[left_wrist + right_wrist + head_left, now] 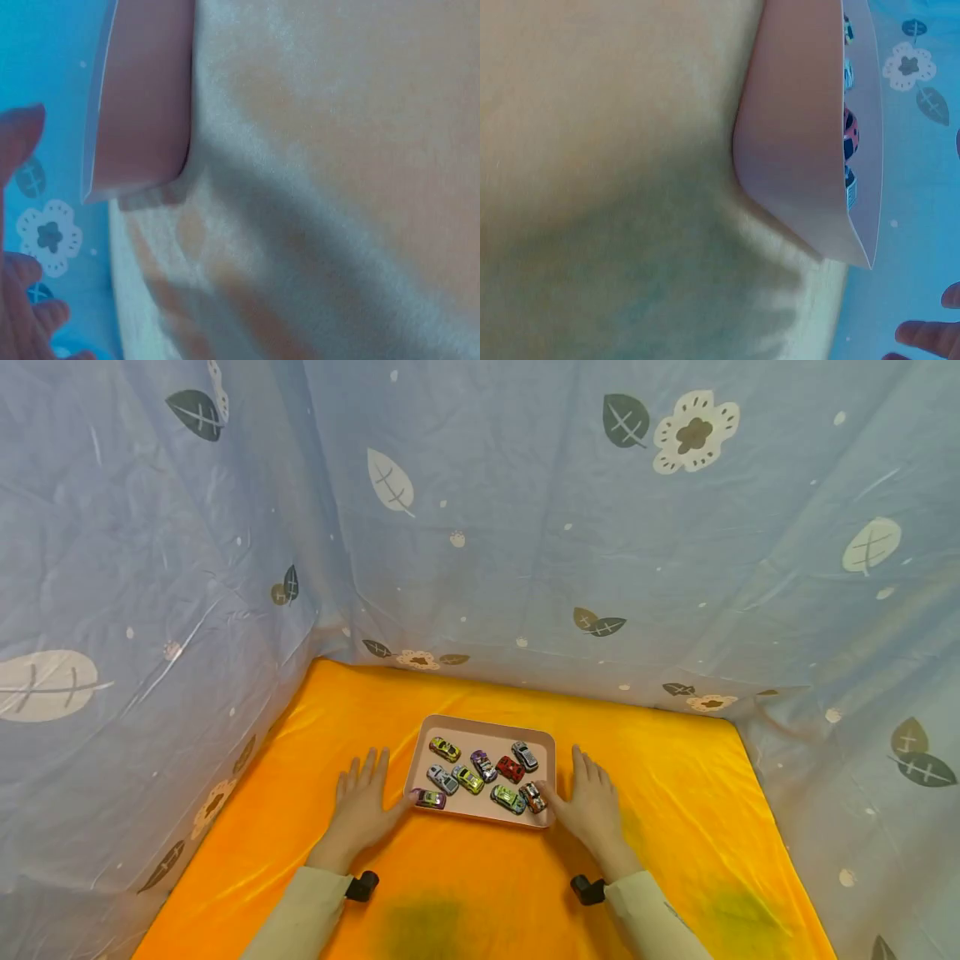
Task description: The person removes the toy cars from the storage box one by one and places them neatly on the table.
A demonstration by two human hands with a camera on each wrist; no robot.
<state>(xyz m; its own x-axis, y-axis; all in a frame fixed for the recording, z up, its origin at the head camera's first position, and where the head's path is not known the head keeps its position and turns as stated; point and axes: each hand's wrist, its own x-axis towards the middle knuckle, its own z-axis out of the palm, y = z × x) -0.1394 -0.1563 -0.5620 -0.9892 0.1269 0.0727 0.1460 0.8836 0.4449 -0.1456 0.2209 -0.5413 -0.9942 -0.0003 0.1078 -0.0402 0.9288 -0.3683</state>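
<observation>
A shallow pinkish tray (472,733) holds several small toy cars, among them a red car (511,768), a silver car (525,756) and a yellow car (445,749). To its left my left hand (362,810) is spread, thumb at the tray's near left corner beside a purple car (430,799). My right hand (592,814) mirrors it on the other side, its thumb by the near right corner and an orange-and-white car (533,797). Neither hand grips anything. In the wrist views, the tray's outer wall (146,97) and straight fingertips (930,339) show.
An orange-yellow cloth (480,877) covers the table under the tray. Pale blue sheets (510,527) with leaf and flower prints hang behind and at both sides. Black wrist cameras (363,886) sit at the sleeve cuffs.
</observation>
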